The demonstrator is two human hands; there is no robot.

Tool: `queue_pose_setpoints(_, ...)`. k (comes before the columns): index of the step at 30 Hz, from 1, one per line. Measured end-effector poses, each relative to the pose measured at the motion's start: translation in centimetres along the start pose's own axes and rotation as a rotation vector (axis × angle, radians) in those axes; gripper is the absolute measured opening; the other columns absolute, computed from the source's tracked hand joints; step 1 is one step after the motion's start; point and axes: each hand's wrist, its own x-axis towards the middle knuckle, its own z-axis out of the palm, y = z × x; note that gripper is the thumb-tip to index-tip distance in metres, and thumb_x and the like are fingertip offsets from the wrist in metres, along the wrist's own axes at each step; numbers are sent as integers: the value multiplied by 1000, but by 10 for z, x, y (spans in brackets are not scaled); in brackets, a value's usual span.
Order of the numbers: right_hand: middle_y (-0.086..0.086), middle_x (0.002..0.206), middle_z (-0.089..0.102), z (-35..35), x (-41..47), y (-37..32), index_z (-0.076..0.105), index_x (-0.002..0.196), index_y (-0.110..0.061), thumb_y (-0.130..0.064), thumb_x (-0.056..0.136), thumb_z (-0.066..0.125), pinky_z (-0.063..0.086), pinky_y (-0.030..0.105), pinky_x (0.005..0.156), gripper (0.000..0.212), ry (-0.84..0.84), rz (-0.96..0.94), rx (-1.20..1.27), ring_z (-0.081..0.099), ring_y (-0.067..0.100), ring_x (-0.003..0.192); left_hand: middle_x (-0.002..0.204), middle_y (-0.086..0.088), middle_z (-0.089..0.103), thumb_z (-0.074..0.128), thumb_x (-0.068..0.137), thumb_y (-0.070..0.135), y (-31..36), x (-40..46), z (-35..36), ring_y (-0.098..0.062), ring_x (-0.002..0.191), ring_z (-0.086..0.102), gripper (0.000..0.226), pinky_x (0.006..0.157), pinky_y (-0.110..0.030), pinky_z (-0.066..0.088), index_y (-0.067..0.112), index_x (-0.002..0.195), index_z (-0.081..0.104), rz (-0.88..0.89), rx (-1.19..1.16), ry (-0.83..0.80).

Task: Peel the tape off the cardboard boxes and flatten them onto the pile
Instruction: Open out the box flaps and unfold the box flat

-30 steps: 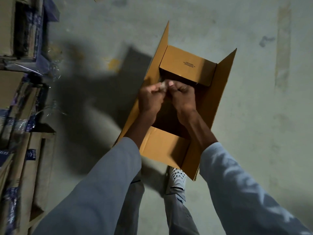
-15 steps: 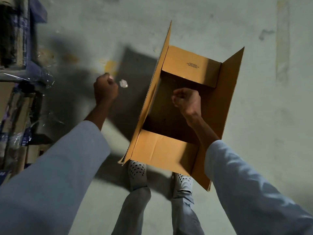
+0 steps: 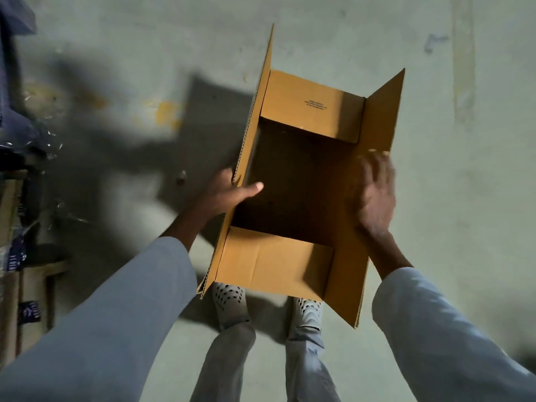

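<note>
An open brown cardboard box (image 3: 313, 105) stands in front of my legs with its flaps up and its dark inside showing. My left hand (image 3: 229, 192) grips the box's left side flap, thumb inside the box and fingers behind the cardboard. My right hand (image 3: 374, 192) lies blurred against the inner face of the right flap, fingers spread and fairly straight. A small crumpled bit, probably tape (image 3: 182, 177), lies on the floor left of the box.
Stacked flattened cardboard and plastic wrap (image 3: 17, 216) fill the left edge. My two feet in dotted socks (image 3: 229, 297) stand just under the box's near end. Grey concrete floor (image 3: 464, 169) stretches to the right and beyond the box.
My left hand tossed a small wad of tape to the left, then came back to the box's left flap. My right hand opened from a fist and moved onto the right flap.
</note>
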Motion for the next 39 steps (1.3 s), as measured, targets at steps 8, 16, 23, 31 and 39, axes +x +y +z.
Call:
queue_pose_setpoints(8,4,163,29,41,-75,-50,23,158,-23,-61,85,69,31,46,116,94,-1223,-302,52,29,28,149,130,-14,59,50,100,15,2,3,29,-24,112,58,39,83,-26,39,3,138,49,27,-78,231)
queue_pose_setpoints(16,13,96,75,1,-117,-65,73,95,-12,-89,79,43,52,47,92,84,-1407,109,539,70,27,91,118,-15,65,51,100,22,-40,-41,34,-33,106,61,30,96,-46,49,5,123,60,-136,-255,162)
queue_pose_setpoints(23,10,148,52,-10,-160,-35,52,142,-20,-34,101,41,-2,62,121,45,-870,-288,-89,32,31,148,119,-8,63,50,102,36,-56,-62,42,-28,110,58,36,92,-38,46,12,127,59,-140,-364,83)
queue_pose_setpoints(31,15,157,37,-31,-64,32,25,155,-15,-17,95,63,51,46,95,72,-456,880,657,52,29,121,154,-13,37,40,100,55,-55,-68,61,-30,143,34,65,119,-47,24,13,149,40,-146,-569,58)
queue_pose_setpoints(39,14,139,52,-37,-56,38,40,141,-8,-9,100,54,47,50,106,42,-650,971,853,56,34,118,103,-14,65,58,92,47,-52,-58,48,-41,113,59,35,83,-39,43,14,100,66,-158,-125,518)
